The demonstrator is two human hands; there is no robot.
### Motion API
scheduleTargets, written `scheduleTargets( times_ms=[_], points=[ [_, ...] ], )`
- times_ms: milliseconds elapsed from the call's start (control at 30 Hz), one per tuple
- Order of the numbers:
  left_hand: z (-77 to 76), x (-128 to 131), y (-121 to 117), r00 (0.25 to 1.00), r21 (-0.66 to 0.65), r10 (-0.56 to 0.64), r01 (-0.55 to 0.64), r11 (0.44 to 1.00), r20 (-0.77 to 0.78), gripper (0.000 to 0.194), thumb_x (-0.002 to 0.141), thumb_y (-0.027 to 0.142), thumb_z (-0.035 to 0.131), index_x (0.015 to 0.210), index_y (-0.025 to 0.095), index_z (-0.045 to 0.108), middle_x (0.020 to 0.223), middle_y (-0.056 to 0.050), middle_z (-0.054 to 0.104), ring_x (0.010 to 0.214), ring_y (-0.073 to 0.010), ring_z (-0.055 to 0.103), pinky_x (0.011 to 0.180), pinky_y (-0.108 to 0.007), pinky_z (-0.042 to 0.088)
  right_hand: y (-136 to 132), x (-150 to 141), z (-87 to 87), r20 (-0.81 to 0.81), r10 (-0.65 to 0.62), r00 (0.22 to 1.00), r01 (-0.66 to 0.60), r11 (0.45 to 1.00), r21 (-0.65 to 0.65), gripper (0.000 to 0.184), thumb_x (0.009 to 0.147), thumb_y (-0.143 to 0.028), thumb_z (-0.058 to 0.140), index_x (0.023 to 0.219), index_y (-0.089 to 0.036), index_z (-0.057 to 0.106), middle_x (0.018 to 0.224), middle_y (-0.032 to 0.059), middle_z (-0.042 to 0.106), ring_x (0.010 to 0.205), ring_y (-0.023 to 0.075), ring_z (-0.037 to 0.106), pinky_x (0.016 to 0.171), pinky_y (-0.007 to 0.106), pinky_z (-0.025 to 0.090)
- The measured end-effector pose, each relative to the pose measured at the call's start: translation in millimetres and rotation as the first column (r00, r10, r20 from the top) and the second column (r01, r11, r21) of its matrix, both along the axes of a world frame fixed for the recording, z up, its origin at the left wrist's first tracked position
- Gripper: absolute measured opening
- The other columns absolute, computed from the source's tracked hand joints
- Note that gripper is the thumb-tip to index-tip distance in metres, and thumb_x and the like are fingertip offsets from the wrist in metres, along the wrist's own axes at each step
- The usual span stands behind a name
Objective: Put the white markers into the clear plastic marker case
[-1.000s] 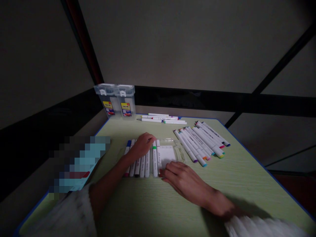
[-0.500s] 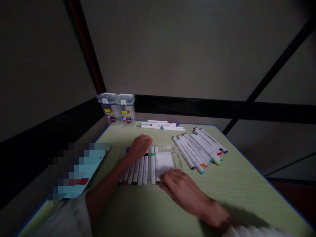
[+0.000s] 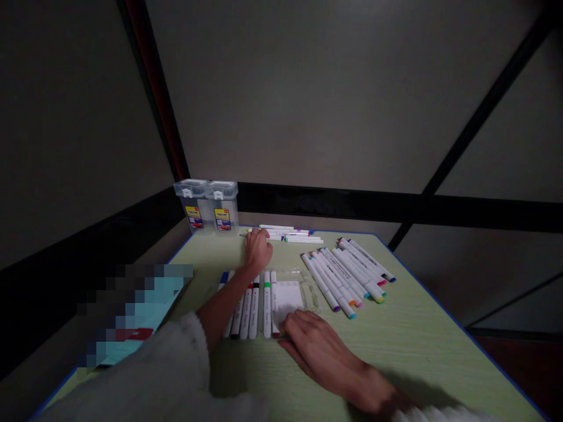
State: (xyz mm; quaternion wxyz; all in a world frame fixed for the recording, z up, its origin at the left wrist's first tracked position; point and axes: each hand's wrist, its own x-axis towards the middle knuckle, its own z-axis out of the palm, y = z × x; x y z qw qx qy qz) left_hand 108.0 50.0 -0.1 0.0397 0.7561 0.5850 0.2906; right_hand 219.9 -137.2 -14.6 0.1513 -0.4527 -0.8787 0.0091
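Observation:
My left hand [image 3: 258,252] reaches to the far side of the table, at the left end of a group of slim white pens [image 3: 303,240]. Its fingers are bent forward with the thumb apart; no held pen shows. My right hand [image 3: 316,346] is closed at the near edge of a clear plastic tray [image 3: 310,293], thumb and fingers pinching it close to the dark red end of a marker [image 3: 275,305]. White markers lie side by side in the tray, among them one with a green band [image 3: 267,302]. My left forearm hides some of them.
Several white markers with coloured ends [image 3: 343,275] lie in a slanted group on the right. Two clear lidded boxes [image 3: 222,205] stand at the back left corner. A tablet-like screen [image 3: 145,316], partly pixelated, is on the left. Walls rise behind the table.
My left hand has moved away from above the tray, forward to the slim pens at the back. My right hand stays at the tray's near edge. The view has shifted slightly.

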Motion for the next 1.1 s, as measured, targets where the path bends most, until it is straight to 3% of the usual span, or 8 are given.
scheduleTargets(
  times_ms=[100,267,467,633,867,1100],
  points=[
    [-14.4,2.6,-2.8,0.997,0.019,-0.003,0.004,1.0,-0.075,0.027,0.073,0.009,0.045,0.099,0.014,0.053,0.108,-0.013,0.049,0.106,-0.0248,0.043,0.09,-0.039,0.035,0.6,-0.3,1.2,0.02,-0.004,1.0,0.004,1.0,0.006,0.005,0.083,-0.021,0.048,0.08,-0.017,0.049,0.076,0.0024,0.056,0.071,0.0176,0.052,0.065,0.031,0.04],
    [-22.4,1.6,-0.7,0.984,0.005,-0.01,0.011,1.0,-0.18,0.035,0.078,0.018,0.043,0.113,0.012,0.043,0.118,-0.015,0.043,0.114,-0.0255,0.036,0.095,-0.039,0.029,0.7,-1.5,3.0,0.029,-0.006,1.0,0.007,1.0,-0.028,0.005,0.084,-0.02,0.047,0.081,-0.016,0.05,0.077,0.0033,0.057,0.072,0.0176,0.052,0.066,0.031,0.04],
    [-33.3,0.8,12.2,0.969,-0.098,-0.029,0.005,0.995,-0.244,0.051,0.079,0.031,0.041,0.124,0.01,0.034,0.138,-0.015,0.026,0.128,-0.0287,0.018,0.102,-0.043,0.021,-0.5,-0.4,4.8,-0.009,0.002,1.0,-0.002,0.999,-0.046,0.007,0.084,-0.02,0.045,0.081,-0.016,0.049,0.079,0.0042,0.057,0.072,0.0176,0.051,0.067,0.031,0.04],
    [-40.3,-1.4,21.5,0.961,-0.2,-0.084,0.03,0.979,-0.263,0.057,0.081,0.038,0.033,0.132,0.016,0.023,0.144,-0.009,0.017,0.131,-0.0285,0.012,0.102,-0.05,0.018,0.8,0.4,6.3,-0.003,0.016,1.0,-0.016,0.999,-0.038,0.006,0.085,-0.021,0.044,0.082,-0.017,0.047,0.078,0.0041,0.056,0.073,0.0177,0.051,0.067,0.031,0.039],
    [-38.9,-1.1,19.9,0.956,-0.189,-0.08,0.026,0.982,-0.283,0.058,0.081,0.039,0.032,0.133,0.016,0.023,0.142,-0.009,0.022,0.13,-0.029,0.014,0.102,-0.051,0.016,0.8,0.5,3.9,-0.011,0.017,1.0,-0.018,1.0,-0.022,0.007,0.086,-0.022,0.042,0.081,-0.017,0.046,0.077,0.0038,0.055,0.072,0.0175,0.05,0.067,0.031,0.039],
    [-33.4,0.4,13.7,0.958,-0.127,-0.04,0.003,0.992,-0.284,0.048,0.08,0.027,0.036,0.127,0.016,0.035,0.136,-0.01,0.033,0.126,-0.0286,0.024,0.101,-0.053,0.018,1.8,0.9,2.9,-0.005,0.027,1.0,-0.027,0.999,-0.017,0.008,0.086,-0.022,0.042,0.082,-0.017,0.047,0.079,0.0038,0.055,0.074,0.0175,0.05,0.068,0.031,0.04]
  ],
)
